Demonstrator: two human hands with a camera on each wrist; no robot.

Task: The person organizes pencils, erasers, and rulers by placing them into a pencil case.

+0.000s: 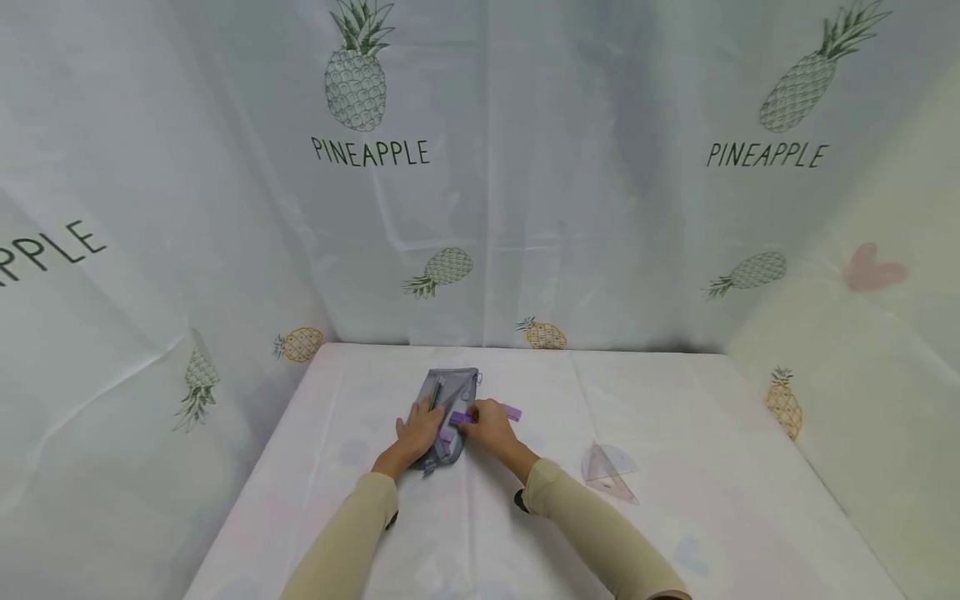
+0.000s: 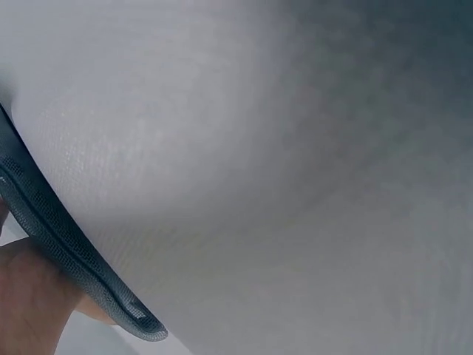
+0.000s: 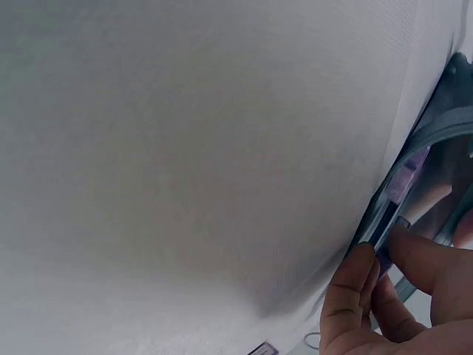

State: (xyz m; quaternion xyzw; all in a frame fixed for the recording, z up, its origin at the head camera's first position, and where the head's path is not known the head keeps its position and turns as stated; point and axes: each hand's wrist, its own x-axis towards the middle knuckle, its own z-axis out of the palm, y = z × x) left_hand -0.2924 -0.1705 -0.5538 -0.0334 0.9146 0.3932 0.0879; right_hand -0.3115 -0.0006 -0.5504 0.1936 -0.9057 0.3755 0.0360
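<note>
A grey mesh pencil pouch (image 1: pixel 467 385) lies on the table, with slim pen-like items (image 1: pixel 435 393) and a small purple item (image 1: pixel 446 435) showing at it. My left hand (image 1: pixel 420 432) holds the pouch at its left side; in the left wrist view the dark zipped edge (image 2: pixel 77 255) crosses that hand. At the pouch's right side, my right hand (image 1: pixel 492 427) pinches a purple strip (image 1: pixel 461 417), which looks like a ruler. In the right wrist view the fingertips are at the pouch's opening, beside a purple piece (image 3: pixel 406 176) inside. The fingers partly hide the held strip.
Another purple length (image 1: pixel 513 412) shows right of my right hand; whether it belongs to the held strip is unclear. Farther right lie a clear protractor (image 1: pixel 619 457) and a pinkish set square (image 1: pixel 611 481). Pineapple-printed cloth (image 1: pixel 525 208) hangs behind the white-covered table (image 1: pixel 645 392).
</note>
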